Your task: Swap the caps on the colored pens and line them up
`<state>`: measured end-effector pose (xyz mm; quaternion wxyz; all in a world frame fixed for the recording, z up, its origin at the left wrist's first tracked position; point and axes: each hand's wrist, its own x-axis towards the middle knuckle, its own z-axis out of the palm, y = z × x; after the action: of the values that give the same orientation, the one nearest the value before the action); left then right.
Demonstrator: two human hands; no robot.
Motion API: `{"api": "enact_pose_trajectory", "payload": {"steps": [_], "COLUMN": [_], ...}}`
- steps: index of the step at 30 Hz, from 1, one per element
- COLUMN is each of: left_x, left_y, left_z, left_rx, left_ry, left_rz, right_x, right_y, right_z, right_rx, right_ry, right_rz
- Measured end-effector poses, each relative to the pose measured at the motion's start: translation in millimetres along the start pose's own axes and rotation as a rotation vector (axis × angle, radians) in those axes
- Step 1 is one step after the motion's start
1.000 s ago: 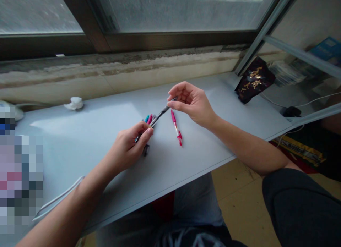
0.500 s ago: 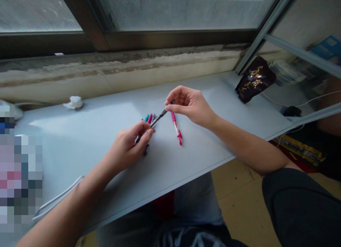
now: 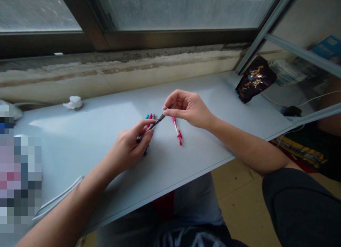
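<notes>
A slim dark pen (image 3: 155,123) lies slantwise between my hands. My left hand (image 3: 128,146) grips its lower part, and my right hand (image 3: 188,109) pinches its upper end between thumb and fingertips. Just under the pen, a pink-and-red pen (image 3: 177,132) lies on the pale grey desk (image 3: 80,133), close to my right hand. Several other pens stick out around my left hand: teal and pink ends (image 3: 149,116) beyond it, a dark end (image 3: 146,151) below it. Their middles are hidden behind my left hand.
A crumpled white tissue (image 3: 73,103) sits on the desk's far left, and a dark bag with gold print (image 3: 255,83) at its far right. A window frame (image 3: 170,37) runs along the back. A pixelated object (image 3: 20,179) covers the left side. The desk's front edge (image 3: 160,193) drops to the floor.
My right hand has moved down and slightly left, closer to my left hand. The upper end of the dark pen has dropped with it. The pens on the desk have not moved.
</notes>
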<state>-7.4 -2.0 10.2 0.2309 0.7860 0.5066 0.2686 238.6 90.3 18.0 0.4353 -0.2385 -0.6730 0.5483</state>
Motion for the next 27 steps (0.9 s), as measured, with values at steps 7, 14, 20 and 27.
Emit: {"api": "enact_pose_trajectory", "payload": {"steps": [7,14,20,27], "left_x": [1,0,1,1], "left_y": [0,-2,-2,3], "left_z": [0.3,1.3,3.4,6.8], "left_rx": [0.011,0.015,-0.052,-0.127], "left_ry": [0.012,0.03,0.009,-0.029], "left_rz": [0.027,-0.007,-0.062,-0.041], "right_x": [1,1,-1,-4], "right_y": [-2,-2,6,6], "right_z": [-1,0,1,5], "right_rx": [0.005,-0.003,0.004,-0.006], "right_ry": [0.041,0.038,-0.014,-0.136], "right_rz": [-0.009,0.016,0.046,0.013]}}
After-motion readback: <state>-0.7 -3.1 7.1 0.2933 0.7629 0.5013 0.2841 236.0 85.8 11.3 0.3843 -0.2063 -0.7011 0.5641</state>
